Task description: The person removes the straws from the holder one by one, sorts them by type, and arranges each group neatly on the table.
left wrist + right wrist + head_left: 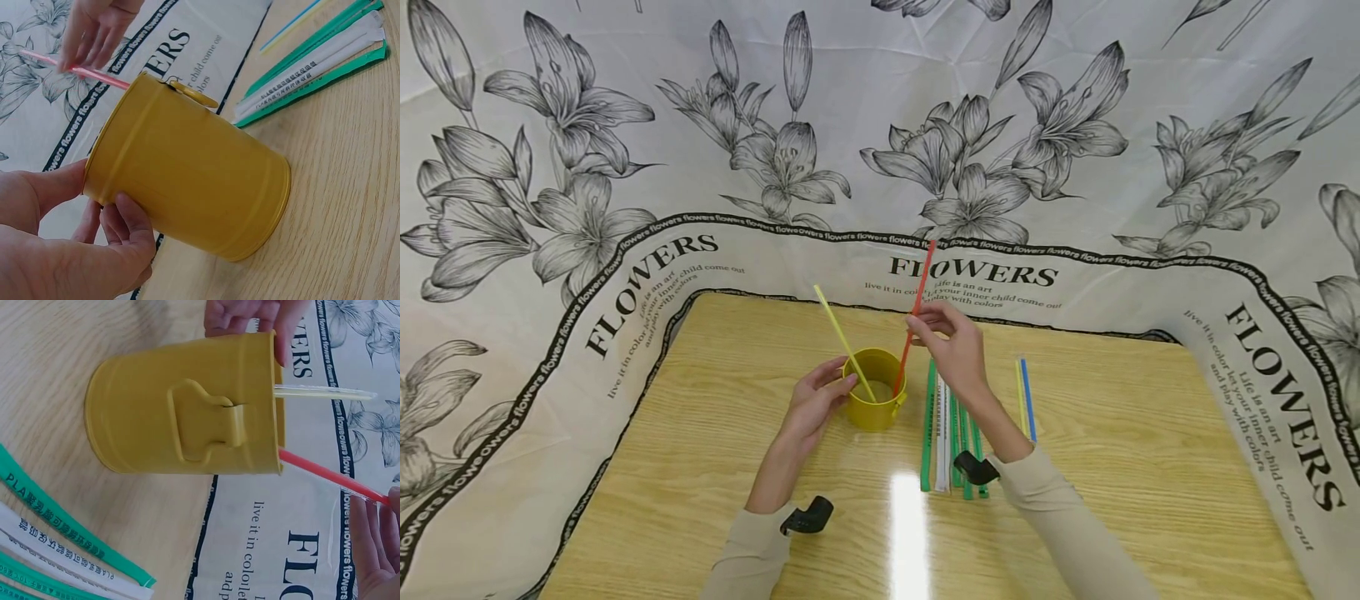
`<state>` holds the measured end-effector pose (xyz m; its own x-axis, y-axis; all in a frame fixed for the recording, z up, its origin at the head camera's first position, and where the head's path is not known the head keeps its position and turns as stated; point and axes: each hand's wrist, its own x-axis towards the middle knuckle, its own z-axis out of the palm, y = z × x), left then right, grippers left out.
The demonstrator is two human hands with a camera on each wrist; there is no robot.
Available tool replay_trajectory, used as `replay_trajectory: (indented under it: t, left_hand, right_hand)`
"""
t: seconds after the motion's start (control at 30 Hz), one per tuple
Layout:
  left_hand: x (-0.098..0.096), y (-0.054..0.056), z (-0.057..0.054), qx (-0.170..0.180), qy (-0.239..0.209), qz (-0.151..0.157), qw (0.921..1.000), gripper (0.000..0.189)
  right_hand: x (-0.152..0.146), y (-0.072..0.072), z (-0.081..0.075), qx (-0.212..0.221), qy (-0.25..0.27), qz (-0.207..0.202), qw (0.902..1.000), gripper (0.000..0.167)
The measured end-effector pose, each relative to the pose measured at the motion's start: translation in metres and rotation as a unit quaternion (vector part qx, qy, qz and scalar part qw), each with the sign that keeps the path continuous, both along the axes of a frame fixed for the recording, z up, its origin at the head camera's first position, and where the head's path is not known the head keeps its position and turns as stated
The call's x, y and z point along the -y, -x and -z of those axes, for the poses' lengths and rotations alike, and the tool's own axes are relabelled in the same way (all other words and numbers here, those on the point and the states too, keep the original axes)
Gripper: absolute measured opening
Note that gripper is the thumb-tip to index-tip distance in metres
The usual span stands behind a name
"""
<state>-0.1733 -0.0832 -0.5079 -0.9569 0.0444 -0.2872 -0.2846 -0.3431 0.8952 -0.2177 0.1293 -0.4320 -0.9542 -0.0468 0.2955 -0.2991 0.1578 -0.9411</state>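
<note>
A yellow metal bucket (871, 417) with a small side handle (200, 422) stands upright on the table. My left hand (817, 404) grips its left side, the thumb at the rim and the other fingers against the wall. Above the bucket my right hand (951, 342) pinches a red straw (925, 279) between thumb and fingers; the straw's lower end is inside the bucket. A pale yellow straw (835, 321) leans in the bucket too, its top sticking out over the rim toward the left.
Right of the bucket lie several paper-wrapped straws, green (929, 433) and white (942, 450). Farther right are a blue straw (1028, 396) and a yellow straw (1021, 392) side by side. A flower-printed cloth (805, 267) borders the wooden table (700, 467) at the back and sides.
</note>
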Motion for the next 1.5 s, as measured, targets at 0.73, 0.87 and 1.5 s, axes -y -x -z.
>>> replay_trajectory:
  t: [0.73, 0.87, 1.5]
  left_hand:
    - [0.002, 0.003, 0.000, 0.005, 0.006, 0.000, 1.0000, 0.044]
    - [0.002, 0.004, 0.000, 0.005, 0.006, 0.002, 1.0000, 0.044]
    - [0.001, 0.001, 0.002, 0.006, 0.011, 0.000, 0.9999, 0.044]
  right_hand:
    - [-0.050, 0.010, -0.011, 0.024, 0.155, 0.043, 0.9866, 0.031]
    - [-0.057, 0.007, -0.007, 0.037, 0.151, 0.055, 0.9864, 0.028]
    - [-0.096, -0.007, 0.027, 0.072, 0.107, 0.082, 0.9882, 0.033]
